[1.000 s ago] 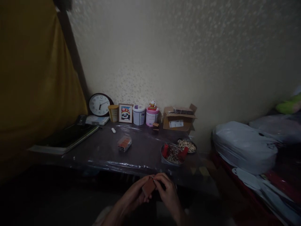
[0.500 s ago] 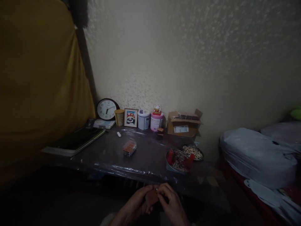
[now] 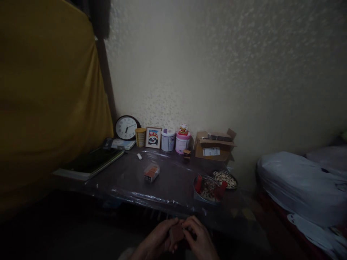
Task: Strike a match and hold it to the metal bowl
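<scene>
Low in the frame, my left hand and my right hand meet around a small reddish-brown box. Both hands have their fingers closed on it, the left from the left side, the right pinching at its top right edge. They hover just in front of the near edge of a dark table covered in clear plastic. The light is dim and what is inside the box stays hidden.
On the table stand a round tin of small items with red pieces, a bowl of pale sticks, a small clear packet, a clock, jars, a panda picture, a cardboard box and books. A yellow cloth hangs left; a grey bag lies right.
The view has swung up and to the left, so the table and my hands sit lower and further right in the picture. My hands keep holding the small box.
</scene>
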Tool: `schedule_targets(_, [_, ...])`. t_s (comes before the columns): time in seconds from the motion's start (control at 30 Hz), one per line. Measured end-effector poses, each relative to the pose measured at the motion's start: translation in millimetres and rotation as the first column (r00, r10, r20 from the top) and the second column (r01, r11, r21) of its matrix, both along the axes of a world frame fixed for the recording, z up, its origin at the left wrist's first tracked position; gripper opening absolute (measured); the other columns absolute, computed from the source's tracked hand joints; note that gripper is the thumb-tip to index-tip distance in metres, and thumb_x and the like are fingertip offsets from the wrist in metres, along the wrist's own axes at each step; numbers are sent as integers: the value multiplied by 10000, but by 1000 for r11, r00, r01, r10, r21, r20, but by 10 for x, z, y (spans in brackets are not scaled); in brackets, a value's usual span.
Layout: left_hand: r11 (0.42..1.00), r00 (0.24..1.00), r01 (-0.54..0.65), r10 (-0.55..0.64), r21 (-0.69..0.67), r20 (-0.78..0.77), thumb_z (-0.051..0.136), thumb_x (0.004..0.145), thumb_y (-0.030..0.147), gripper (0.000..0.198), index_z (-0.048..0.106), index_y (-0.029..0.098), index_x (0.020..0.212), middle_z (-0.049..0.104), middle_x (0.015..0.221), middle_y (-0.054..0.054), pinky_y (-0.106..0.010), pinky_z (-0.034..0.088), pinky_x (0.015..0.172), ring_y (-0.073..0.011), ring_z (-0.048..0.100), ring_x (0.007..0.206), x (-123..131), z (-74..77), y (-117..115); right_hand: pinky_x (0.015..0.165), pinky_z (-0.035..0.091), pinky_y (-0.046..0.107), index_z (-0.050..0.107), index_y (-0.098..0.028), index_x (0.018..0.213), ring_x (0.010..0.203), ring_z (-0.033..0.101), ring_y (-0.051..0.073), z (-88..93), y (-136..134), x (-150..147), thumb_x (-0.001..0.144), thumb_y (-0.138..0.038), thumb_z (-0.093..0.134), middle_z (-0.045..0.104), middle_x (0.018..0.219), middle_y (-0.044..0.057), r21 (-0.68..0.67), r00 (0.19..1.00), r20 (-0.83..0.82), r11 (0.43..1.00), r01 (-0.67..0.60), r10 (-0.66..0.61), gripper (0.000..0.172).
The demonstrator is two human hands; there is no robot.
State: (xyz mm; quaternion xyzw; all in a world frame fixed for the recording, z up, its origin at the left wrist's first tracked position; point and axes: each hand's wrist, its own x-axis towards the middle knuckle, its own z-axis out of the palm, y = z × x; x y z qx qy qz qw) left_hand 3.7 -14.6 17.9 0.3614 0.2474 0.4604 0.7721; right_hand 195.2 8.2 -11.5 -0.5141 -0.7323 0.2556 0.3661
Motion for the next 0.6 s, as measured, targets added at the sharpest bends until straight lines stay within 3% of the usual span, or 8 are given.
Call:
schedule_targets(0.17, [998,998,10,-7,56,-57,698,607,457,451,681,271,1018,661,1115,-113,-469,434,861,-329,582,1002,-64,-33,-71,664,443,228,579,-213,722,723,571,137,-10,7,5,759,-118,490,577,780,-5,-11,998,56,1000,-9,9,135])
schedule_targets(0.33, [993,999,-22,27,116,-43,719,592,428,519,645,287,1086,632,1177,-105,-487,418,882,-331,584,1005,-26,-38,-90,640,437,226,564,-206,726,688,562,131,-16,4,8,744,-103,475,571,756,-10,12,997,79,1000,-3,2,137])
schedule_targets(0.6, [999,999,27,-29,-44,-44,704,609,253,309,712,206,914,702,941,-105,-385,474,754,-274,623,848,40,128,31,683,439,237,532,-193,716,727,573,134,32,-14,74,757,-109,473,581,750,-9,-7,997,44,997,-70,71,111])
